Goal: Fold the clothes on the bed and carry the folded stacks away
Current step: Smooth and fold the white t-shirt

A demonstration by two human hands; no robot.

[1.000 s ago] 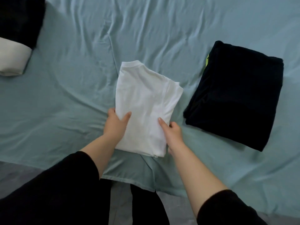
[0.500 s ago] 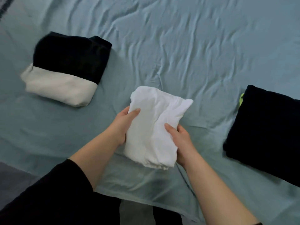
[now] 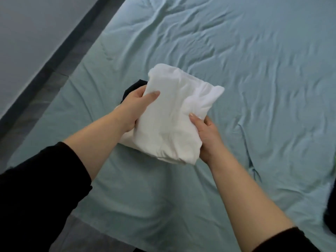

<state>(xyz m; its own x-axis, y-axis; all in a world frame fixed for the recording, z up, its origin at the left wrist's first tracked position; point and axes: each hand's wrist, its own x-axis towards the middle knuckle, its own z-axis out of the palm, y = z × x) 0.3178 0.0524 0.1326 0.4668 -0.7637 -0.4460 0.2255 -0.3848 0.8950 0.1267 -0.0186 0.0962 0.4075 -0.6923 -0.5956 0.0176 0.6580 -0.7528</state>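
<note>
- Clothes [image 3: 172, 115] lie on and above the bed [image 3: 254, 79], the largest thing in view; its pale blue-green sheet is creased all over.
- Along the bed's left side runs a strip of grey floor [image 3: 41, 91], with a dark skirting band and a pale wall [image 3: 27, 33] beyond it.
- Two bare forearms reach in from the bottom edge, each out of a black sleeve [image 3: 36, 197].
- White folded garment [image 3: 169, 128]: a thick, slightly rumpled bundle held between both hands over the left-centre of the bed. Whether its underside touches anything below cannot be told.
- Left hand [image 3: 135, 104] grips the bundle's left edge, thumb laid on top and fingers hidden beneath.
- Right hand [image 3: 207, 135] grips the right edge the same way, thumb tip pressed on the cloth. The hands are apart, with the bundle's width between them.
- Dark garment [image 3: 132, 88]: only a corner peeks out behind the left hand, lying on the sheet under the bundle.
- Another dark, blurred shape [image 3: 331, 215] sits at the right border, well apart from the hands.
</note>
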